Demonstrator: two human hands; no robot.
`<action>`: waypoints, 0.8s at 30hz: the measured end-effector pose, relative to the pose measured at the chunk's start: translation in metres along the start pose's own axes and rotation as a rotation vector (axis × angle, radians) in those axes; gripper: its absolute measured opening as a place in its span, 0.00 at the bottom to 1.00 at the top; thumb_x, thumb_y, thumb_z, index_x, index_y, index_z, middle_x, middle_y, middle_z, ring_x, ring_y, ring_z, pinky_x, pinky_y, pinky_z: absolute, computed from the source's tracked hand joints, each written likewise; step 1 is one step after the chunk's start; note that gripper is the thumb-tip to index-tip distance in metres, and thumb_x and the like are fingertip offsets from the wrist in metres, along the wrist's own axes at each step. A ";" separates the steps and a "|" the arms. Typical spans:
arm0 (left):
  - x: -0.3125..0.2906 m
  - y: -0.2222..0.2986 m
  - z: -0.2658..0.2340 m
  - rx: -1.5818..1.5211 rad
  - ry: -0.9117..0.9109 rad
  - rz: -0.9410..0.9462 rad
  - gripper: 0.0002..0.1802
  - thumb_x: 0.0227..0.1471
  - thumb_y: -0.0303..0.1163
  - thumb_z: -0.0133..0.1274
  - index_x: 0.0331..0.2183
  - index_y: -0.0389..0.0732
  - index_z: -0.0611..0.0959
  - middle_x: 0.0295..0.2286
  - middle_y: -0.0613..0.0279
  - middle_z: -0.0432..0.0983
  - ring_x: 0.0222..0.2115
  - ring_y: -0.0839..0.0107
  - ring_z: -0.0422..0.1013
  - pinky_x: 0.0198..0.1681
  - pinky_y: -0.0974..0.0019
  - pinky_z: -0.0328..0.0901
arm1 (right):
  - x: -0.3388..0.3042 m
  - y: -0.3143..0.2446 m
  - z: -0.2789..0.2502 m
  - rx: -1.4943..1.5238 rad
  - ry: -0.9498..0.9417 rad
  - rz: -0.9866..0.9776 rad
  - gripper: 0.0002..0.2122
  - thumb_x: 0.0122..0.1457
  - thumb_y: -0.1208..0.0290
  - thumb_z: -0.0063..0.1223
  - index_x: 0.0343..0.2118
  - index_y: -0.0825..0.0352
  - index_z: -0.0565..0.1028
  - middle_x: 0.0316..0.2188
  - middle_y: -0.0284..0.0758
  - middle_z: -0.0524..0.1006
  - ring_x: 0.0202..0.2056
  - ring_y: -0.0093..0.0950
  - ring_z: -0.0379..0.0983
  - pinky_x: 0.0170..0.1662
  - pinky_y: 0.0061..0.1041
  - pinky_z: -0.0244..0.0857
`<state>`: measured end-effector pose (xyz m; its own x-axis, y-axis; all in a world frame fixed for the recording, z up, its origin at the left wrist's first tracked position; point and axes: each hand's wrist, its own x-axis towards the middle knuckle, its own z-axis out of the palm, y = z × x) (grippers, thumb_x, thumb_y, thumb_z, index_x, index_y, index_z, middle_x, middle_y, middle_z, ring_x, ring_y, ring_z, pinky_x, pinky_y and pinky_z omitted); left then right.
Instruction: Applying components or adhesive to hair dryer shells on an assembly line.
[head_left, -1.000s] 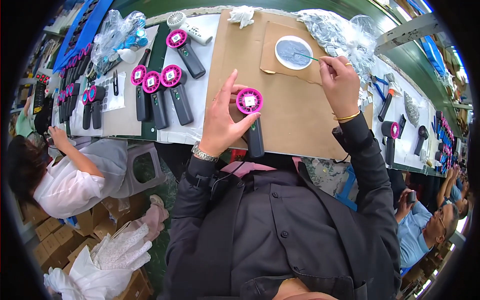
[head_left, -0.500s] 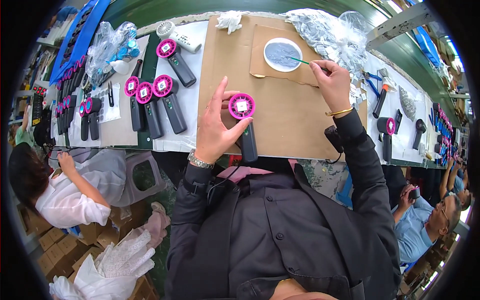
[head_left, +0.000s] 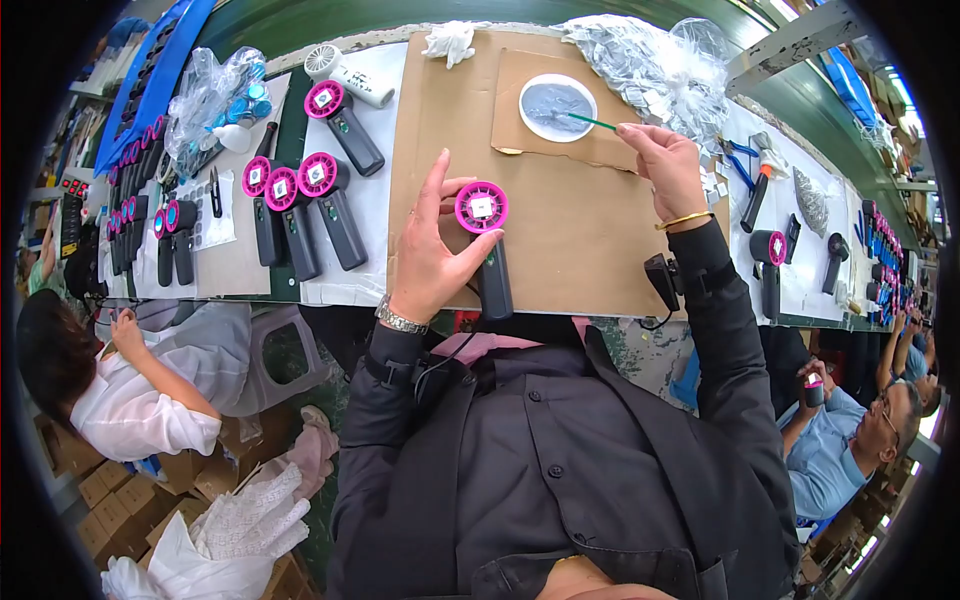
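Since the head view is my only feed, I log everything from it, with the white dish (head_left: 548, 132) as landmark. Left hand (head_left: 437, 245): nearer the person than the dish and left of it, grasping a pink-rimmed fan (head_left: 494, 275) lightly. Thumb sits on the lower rim, index stretches free, the other fingers go partly hidden behind the head. I'd guess that hold is for keeping the face up and the white square (head_left: 482, 207) at its centre uncovered. Can't tell whether the handle rests on the cardboard sheet (head_left: 580, 235) or hangs just above it.

Right hand (head_left: 665, 170): just right of the dish, fingertips pinching one end of a thin green stick (head_left: 594, 122). Far end is over the grey paste (head_left: 552, 103) in the dish; touching or not, I can't tell. Gripping at the end probably keeps the fingers clean.

Dish sits on a smaller cardboard piece (head_left: 511, 120), likely to catch drips. Right of the dish I see a clear plastic bag (head_left: 665, 62), then a hammer (head_left: 757, 200). Well left of it, more pink-rimmed fans (head_left: 345, 230) lie with faces up, seemingly grouped within easy reach.
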<state>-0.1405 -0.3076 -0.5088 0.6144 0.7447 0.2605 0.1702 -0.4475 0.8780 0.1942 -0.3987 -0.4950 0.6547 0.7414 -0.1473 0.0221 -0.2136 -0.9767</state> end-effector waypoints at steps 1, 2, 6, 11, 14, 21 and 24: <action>0.000 0.000 0.001 -0.006 0.005 0.007 0.60 0.51 0.29 0.75 0.76 0.40 0.58 0.54 0.51 0.81 0.51 0.59 0.81 0.56 0.57 0.77 | -0.001 -0.001 -0.002 0.104 -0.030 0.061 0.12 0.66 0.68 0.72 0.45 0.72 0.89 0.31 0.22 0.82 0.27 0.10 0.67 0.30 0.14 0.57; 0.001 0.000 0.002 -0.012 0.010 0.013 0.60 0.51 0.29 0.75 0.76 0.40 0.58 0.54 0.51 0.81 0.51 0.59 0.81 0.56 0.57 0.77 | -0.002 0.000 -0.001 0.103 -0.029 0.062 0.12 0.66 0.68 0.72 0.45 0.72 0.89 0.31 0.22 0.82 0.27 0.10 0.67 0.30 0.14 0.57; 0.002 -0.002 0.003 0.005 0.018 0.030 0.60 0.51 0.29 0.76 0.76 0.40 0.58 0.54 0.51 0.81 0.51 0.59 0.81 0.56 0.57 0.77 | -0.005 0.006 0.007 -0.160 0.177 -0.257 0.12 0.66 0.68 0.71 0.45 0.72 0.89 0.31 0.22 0.82 0.27 0.09 0.67 0.30 0.14 0.57; 0.002 -0.002 0.004 0.014 0.021 0.028 0.60 0.51 0.29 0.76 0.76 0.40 0.58 0.54 0.51 0.81 0.51 0.59 0.81 0.56 0.57 0.77 | -0.002 0.008 0.005 -0.304 0.167 -0.230 0.12 0.67 0.69 0.71 0.45 0.73 0.89 0.30 0.22 0.82 0.27 0.08 0.66 0.29 0.13 0.55; 0.001 -0.004 0.004 0.008 0.021 0.027 0.60 0.51 0.30 0.76 0.76 0.40 0.58 0.53 0.51 0.82 0.51 0.59 0.81 0.56 0.56 0.76 | 0.001 0.007 0.004 -0.318 0.167 -0.239 0.11 0.67 0.69 0.71 0.45 0.73 0.89 0.28 0.21 0.81 0.26 0.08 0.65 0.28 0.13 0.54; 0.001 -0.004 0.005 -0.005 0.025 0.015 0.59 0.51 0.31 0.76 0.76 0.39 0.59 0.53 0.50 0.82 0.51 0.59 0.81 0.56 0.55 0.75 | -0.001 -0.008 0.001 0.176 0.057 0.018 0.10 0.65 0.70 0.72 0.42 0.73 0.89 0.24 0.19 0.76 0.22 0.09 0.58 0.25 0.16 0.49; 0.001 -0.006 0.005 0.004 0.022 0.025 0.59 0.51 0.30 0.76 0.75 0.39 0.59 0.53 0.50 0.82 0.51 0.59 0.81 0.56 0.56 0.75 | 0.004 0.002 0.007 0.035 0.109 -0.073 0.10 0.65 0.70 0.72 0.42 0.73 0.89 0.23 0.19 0.76 0.21 0.09 0.58 0.25 0.16 0.48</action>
<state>-0.1366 -0.3068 -0.5157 0.6016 0.7439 0.2911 0.1581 -0.4681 0.8694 0.1916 -0.3923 -0.4986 0.7306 0.6802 -0.0596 0.0473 -0.1375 -0.9894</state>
